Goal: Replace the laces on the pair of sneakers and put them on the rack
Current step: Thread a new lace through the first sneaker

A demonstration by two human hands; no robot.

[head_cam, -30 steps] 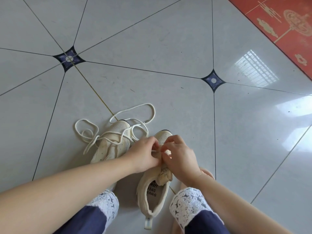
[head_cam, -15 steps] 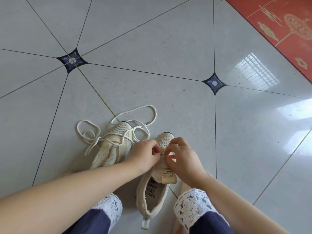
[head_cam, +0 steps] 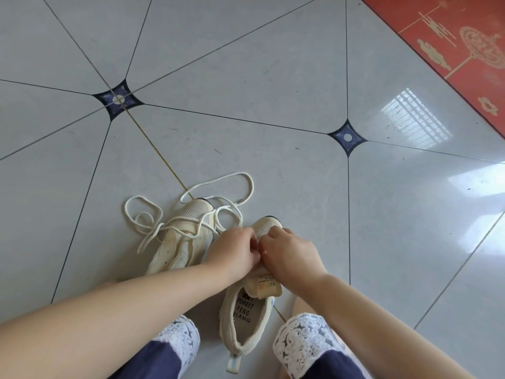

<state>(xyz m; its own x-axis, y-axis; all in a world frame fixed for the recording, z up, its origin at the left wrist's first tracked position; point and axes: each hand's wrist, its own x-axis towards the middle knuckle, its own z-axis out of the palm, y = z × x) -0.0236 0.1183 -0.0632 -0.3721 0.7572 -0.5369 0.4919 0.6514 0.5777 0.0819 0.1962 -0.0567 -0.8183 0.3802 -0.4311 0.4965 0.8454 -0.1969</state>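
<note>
Two cream mesh sneakers stand on the tiled floor in front of me. The right sneaker point(head_cam: 246, 318) lies between my knees, toe pointing away, its tongue folded back with a label showing. My left hand point(head_cam: 235, 253) and my right hand point(head_cam: 287, 255) meet over its lace area with fingers curled, pinching something small there; what they pinch is hidden. The left sneaker point(head_cam: 185, 242) lies beside it to the left. A loose white lace point(head_cam: 218, 181) is draped over it and loops out onto the floor.
Glossy grey floor tiles point(head_cam: 246, 64) with dark diamond insets spread all around. A red patterned mat point(head_cam: 459, 45) lies at the far right corner. My knees, in dark trousers with white lace cuffs point(head_cam: 300, 337), frame the right sneaker.
Both hands have shifted slightly toward the toe of the right sneaker and closed tighter together. The tongue has come out from under them, its label showing.
</note>
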